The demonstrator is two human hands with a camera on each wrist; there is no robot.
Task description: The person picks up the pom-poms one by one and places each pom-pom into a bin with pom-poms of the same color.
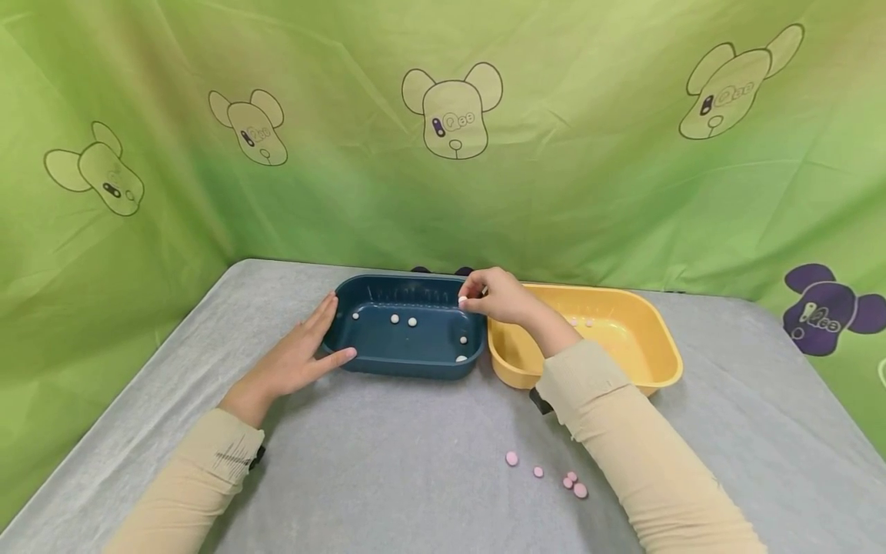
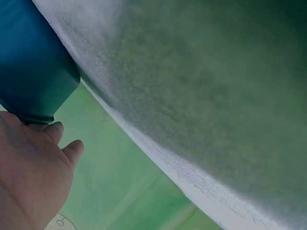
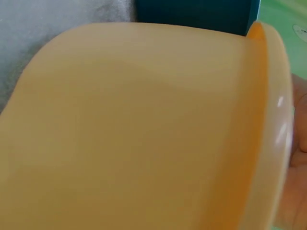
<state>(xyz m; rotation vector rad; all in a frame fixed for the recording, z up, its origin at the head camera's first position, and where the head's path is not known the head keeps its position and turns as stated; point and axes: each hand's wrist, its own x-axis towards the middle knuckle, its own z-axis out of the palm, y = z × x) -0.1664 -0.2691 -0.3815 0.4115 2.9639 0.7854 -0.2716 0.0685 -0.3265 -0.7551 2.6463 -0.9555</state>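
Note:
My right hand pinches a small white ball between thumb and fingertips, over the right end of a dark blue basin. Inside that basin lie several white balls, one of them a white ball near the middle. At the basin's left end, my left hand touches the rim with straight fingers, its thumb stretched along the front edge. In the left wrist view this hand lies against the blue basin's wall. The right wrist view shows mostly yellow plastic, with part of the right hand at the edge.
A yellow basin stands right beside the blue one, under my right forearm, with a few pale pink pieces in it. Several pink pieces, including a pink disc, lie on the grey tablecloth. A green curtain hangs behind.

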